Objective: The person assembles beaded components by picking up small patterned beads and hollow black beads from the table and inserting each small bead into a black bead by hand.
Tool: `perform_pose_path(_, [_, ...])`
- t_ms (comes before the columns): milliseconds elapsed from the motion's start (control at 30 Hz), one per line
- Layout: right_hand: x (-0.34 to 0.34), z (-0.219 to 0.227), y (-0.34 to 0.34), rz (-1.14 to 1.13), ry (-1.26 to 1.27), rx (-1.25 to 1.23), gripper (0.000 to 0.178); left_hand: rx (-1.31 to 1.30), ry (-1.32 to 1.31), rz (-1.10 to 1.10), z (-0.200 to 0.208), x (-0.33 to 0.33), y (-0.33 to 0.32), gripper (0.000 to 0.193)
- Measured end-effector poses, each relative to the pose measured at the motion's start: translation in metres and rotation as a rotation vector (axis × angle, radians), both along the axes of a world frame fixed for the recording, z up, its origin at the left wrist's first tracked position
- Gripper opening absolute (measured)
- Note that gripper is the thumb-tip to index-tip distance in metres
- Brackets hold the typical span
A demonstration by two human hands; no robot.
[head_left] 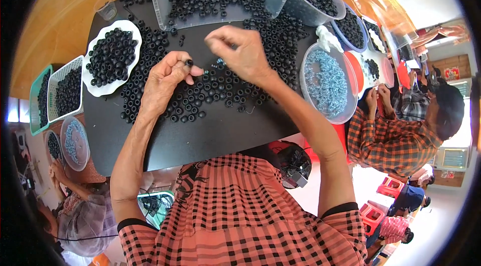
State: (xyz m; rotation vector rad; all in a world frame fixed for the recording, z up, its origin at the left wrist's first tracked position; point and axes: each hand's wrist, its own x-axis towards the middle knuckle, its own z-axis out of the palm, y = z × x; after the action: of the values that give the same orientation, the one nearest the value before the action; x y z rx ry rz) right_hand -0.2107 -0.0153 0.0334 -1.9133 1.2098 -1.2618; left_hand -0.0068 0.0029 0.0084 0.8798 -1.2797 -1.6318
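My left hand (168, 76) is closed, with a round black bead (189, 62) pinched at its fingertips. Right beside those fingertips is a small light-blue piece (206, 72). Above and to the right, my right hand (243, 54) has its thumb and fingers pressed together, slightly blurred; what they hold, if anything, is hidden. Between and below the hands lie loose black beads (215, 85) with holes, on the dark tabletop (225, 133). A few more light-blue pieces (220, 62) rest under my right hand.
A clear bin (156, 0) of black beads lies tipped at the back. A white scalloped plate (90, 85) of beads stands left. On the right is a clear tub (353, 90) of light-blue pieces. A white basket (64, 115) sits far left. Co-workers (396, 140) sit on both sides.
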Motion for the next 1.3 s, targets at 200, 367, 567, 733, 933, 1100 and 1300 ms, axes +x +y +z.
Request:
perform_pose_path(200, [-0.056, 0.006, -0.021, 0.003, 0.295, -0.005, 0.013, 0.034, 0.036, -0.07, -0.004, 0.001, -0.002, 0.015])
perform_pose_path(367, [-0.076, 0.005, -0.029, 0.113, 0.675, -0.258, 0.019, 0.063, 0.034, -0.036, -0.002, 0.002, 0.001, 0.016])
perform_pose_path(567, [-0.056, -0.005, -0.034, 0.171, 0.943, -0.297, 0.015, 0.122, 0.1, -0.005, -0.003, 0.005, -0.004, 0.015])
perform_pose_path(733, [-0.043, -0.013, -0.045, 0.106, 0.883, -0.358, 0.014, 0.14, 0.147, 0.038, -0.001, 0.006, -0.007, 0.013])
perform_pose_path(933, [-0.004, 0.0, -0.026, 0.147, 0.005, 0.21, 0.016, 0.134, 0.127, 0.019, -0.005, 0.005, -0.004, 0.013])
perform_pose_path(1100, [0.019, 0.01, -0.008, 0.301, -0.096, 0.372, 0.011, 0.126, 0.136, 0.02, -0.006, 0.004, -0.002, 0.016])
perform_pose_path(1300, [0.023, 0.006, -0.008, 0.31, 0.046, 0.135, 0.013, 0.074, 0.021, 0.035, -0.007, 0.005, -0.002, 0.016])
